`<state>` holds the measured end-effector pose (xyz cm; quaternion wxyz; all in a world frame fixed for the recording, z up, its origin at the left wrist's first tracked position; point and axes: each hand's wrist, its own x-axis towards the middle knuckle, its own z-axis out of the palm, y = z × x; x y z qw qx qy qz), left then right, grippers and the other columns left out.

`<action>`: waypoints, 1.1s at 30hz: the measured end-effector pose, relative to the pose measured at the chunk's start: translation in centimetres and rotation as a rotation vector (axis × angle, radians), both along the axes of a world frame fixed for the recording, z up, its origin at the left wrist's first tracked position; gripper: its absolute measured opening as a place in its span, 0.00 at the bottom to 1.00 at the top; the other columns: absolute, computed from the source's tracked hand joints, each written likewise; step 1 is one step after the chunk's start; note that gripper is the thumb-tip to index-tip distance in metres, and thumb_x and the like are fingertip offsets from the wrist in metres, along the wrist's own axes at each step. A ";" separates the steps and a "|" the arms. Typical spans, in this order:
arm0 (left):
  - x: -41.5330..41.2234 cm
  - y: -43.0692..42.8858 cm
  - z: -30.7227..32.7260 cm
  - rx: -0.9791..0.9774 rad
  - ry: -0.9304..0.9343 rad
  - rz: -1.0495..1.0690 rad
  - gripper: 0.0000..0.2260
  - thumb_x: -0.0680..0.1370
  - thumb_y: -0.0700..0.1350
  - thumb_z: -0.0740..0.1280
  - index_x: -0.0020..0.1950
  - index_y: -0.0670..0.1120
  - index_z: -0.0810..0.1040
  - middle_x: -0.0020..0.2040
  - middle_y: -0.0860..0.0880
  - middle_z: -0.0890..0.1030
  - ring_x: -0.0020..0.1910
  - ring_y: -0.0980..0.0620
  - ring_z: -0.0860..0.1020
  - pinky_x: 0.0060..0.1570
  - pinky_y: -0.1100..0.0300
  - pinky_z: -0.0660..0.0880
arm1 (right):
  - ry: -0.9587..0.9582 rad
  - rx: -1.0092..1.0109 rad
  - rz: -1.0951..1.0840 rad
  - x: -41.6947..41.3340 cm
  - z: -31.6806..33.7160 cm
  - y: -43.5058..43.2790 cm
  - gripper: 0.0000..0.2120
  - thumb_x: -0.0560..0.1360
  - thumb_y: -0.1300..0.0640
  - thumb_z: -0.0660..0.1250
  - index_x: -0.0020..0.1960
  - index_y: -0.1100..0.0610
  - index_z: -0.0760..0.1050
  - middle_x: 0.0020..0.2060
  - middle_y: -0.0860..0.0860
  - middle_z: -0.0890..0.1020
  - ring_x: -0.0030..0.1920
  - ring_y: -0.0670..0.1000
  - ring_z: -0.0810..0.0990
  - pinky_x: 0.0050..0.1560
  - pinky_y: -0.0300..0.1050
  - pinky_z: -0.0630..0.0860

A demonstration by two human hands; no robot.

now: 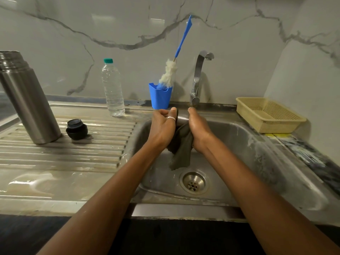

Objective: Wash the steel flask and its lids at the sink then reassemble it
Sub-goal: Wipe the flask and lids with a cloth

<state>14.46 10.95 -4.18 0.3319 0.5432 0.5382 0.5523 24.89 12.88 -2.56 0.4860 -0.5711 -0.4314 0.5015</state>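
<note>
Well, both my grips are closed on one dark grey cloth [181,150], held above the steel sink basin [239,144]. My left grip [161,126] pinches its upper edge and my right grip [199,129] bunches the other side, so the tail hangs toward the basin's drain. I cannot tell whether anything is wrapped inside the cloth.

The tall brushed-steel flask [27,100] stands open-mouthed on the wet ribbed worktop, well to the left of the basin. The squat black plastic lid [76,129] sits between it and the basin, apart from both.

I think the main risk is my left forearm. It passes over the basin's left rim, and a wide swing toward the worktop could knock the lid or tip the top-heavy flask on those slick ribs. The wet cloth could also slip and land over the drain. The task speaks of lids, yet I see only one, so a missing one could spoil the reassembly.

I count one flask, one black lid and one cloth. Behind the basin are one curved steel tap [197,78], one blue plastic cup [160,95] and one blue-handled white-tufted bottle brush [168,72] standing in it. Left of the basin is one clear plastic water bottle with a green cap [112,89]. On its right rim sits one cream plastic mesh basket [266,115].
</note>
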 end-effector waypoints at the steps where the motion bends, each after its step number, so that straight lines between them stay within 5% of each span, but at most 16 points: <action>1: -0.1 -0.1 -0.1 0.065 0.070 -0.003 0.13 0.85 0.57 0.58 0.52 0.49 0.74 0.45 0.49 0.79 0.43 0.55 0.78 0.45 0.59 0.75 | -0.008 0.012 -0.016 0.2 0.0 0.2 0.21 0.79 0.44 0.58 0.56 0.60 0.79 0.53 0.62 0.85 0.49 0.58 0.84 0.57 0.61 0.80; 5: 0.1 -0.3 -0.6 0.050 0.271 -0.148 0.16 0.86 0.54 0.56 0.55 0.47 0.79 0.46 0.50 0.82 0.46 0.56 0.80 0.46 0.61 0.73 | -0.089 0.028 0.026 0.5 -0.5 0.6 0.22 0.80 0.41 0.57 0.54 0.57 0.79 0.52 0.59 0.84 0.55 0.59 0.83 0.62 0.61 0.79; 8: 0.0 0.0 -0.5 0.051 0.230 -0.171 0.18 0.87 0.54 0.55 0.55 0.47 0.82 0.49 0.50 0.84 0.51 0.55 0.81 0.52 0.59 0.75 | -0.157 0.115 0.003 0.1 -0.2 0.4 0.22 0.84 0.39 0.52 0.55 0.53 0.77 0.50 0.53 0.82 0.52 0.53 0.80 0.60 0.52 0.77; 11: -0.2 0.2 -0.2 -0.012 -0.021 -0.183 0.18 0.87 0.52 0.55 0.54 0.47 0.83 0.49 0.48 0.86 0.52 0.52 0.83 0.56 0.56 0.78 | -0.461 0.546 -0.068 -0.3 -1.1 -0.3 0.24 0.84 0.39 0.49 0.63 0.54 0.73 0.54 0.51 0.79 0.54 0.52 0.78 0.56 0.47 0.72; 15: -0.9 0.2 0.7 -0.153 -0.403 -0.075 0.13 0.84 0.44 0.60 0.59 0.39 0.82 0.49 0.43 0.85 0.49 0.47 0.82 0.52 0.52 0.79 | -0.868 0.961 0.118 -0.8 -3.6 0.4 0.23 0.84 0.44 0.51 0.74 0.52 0.69 0.67 0.56 0.73 0.67 0.56 0.71 0.67 0.50 0.69; 18: -1.5 -0.1 1.0 -0.148 -0.364 -0.100 0.16 0.85 0.49 0.59 0.60 0.40 0.81 0.49 0.41 0.84 0.50 0.43 0.83 0.54 0.51 0.80 | -0.741 0.912 0.078 -1.5 -2.9 0.2 0.19 0.85 0.47 0.53 0.69 0.53 0.74 0.62 0.54 0.77 0.62 0.53 0.75 0.60 0.46 0.71; 20: -2.0 -0.6 1.0 -0.106 -0.077 -0.152 0.20 0.86 0.55 0.57 0.51 0.41 0.82 0.40 0.46 0.84 0.41 0.45 0.84 0.46 0.53 0.83 | -0.546 0.544 0.046 -1.7 -2.2 0.8 0.18 0.85 0.47 0.53 0.59 0.55 0.78 0.54 0.54 0.82 0.54 0.53 0.79 0.52 0.47 0.73; 22: -2.0 -1.2 0.8 -0.104 0.170 -0.207 0.22 0.86 0.55 0.56 0.42 0.43 0.79 0.29 0.54 0.78 0.29 0.57 0.78 0.32 0.67 0.75 | -0.230 0.080 0.128 -0.8 -1.6 1.4 0.21 0.84 0.46 0.53 0.55 0.57 0.80 0.53 0.58 0.85 0.50 0.55 0.82 0.53 0.50 0.78; 24: -1.8 -1.1 0.5 -0.131 0.253 -0.247 0.23 0.87 0.52 0.56 0.46 0.36 0.80 0.32 0.48 0.78 0.29 0.59 0.75 0.31 0.67 0.75 | -0.175 -0.072 0.157 0.0 -1.4 0.9 0.24 0.84 0.44 0.51 0.58 0.58 0.80 0.57 0.60 0.84 0.52 0.56 0.83 0.56 0.51 0.78; 28: -0.8 -0.4 0.4 -0.221 0.085 -0.209 0.18 0.86 0.46 0.58 0.55 0.34 0.81 0.46 0.37 0.82 0.44 0.47 0.79 0.56 0.47 0.80 | -0.809 0.322 0.024 0.1 -2.1 -0.7 0.25 0.85 0.44 0.47 0.67 0.56 0.75 0.62 0.62 0.80 0.62 0.63 0.78 0.60 0.53 0.71; 33: -0.6 -0.2 0.4 -0.251 -0.133 -0.112 0.14 0.84 0.44 0.56 0.50 0.43 0.81 0.41 0.45 0.84 0.43 0.49 0.82 0.43 0.57 0.78 | -0.814 0.683 0.174 0.0 -3.2 -0.6 0.21 0.86 0.45 0.48 0.67 0.52 0.74 0.59 0.56 0.76 0.57 0.55 0.78 0.57 0.50 0.74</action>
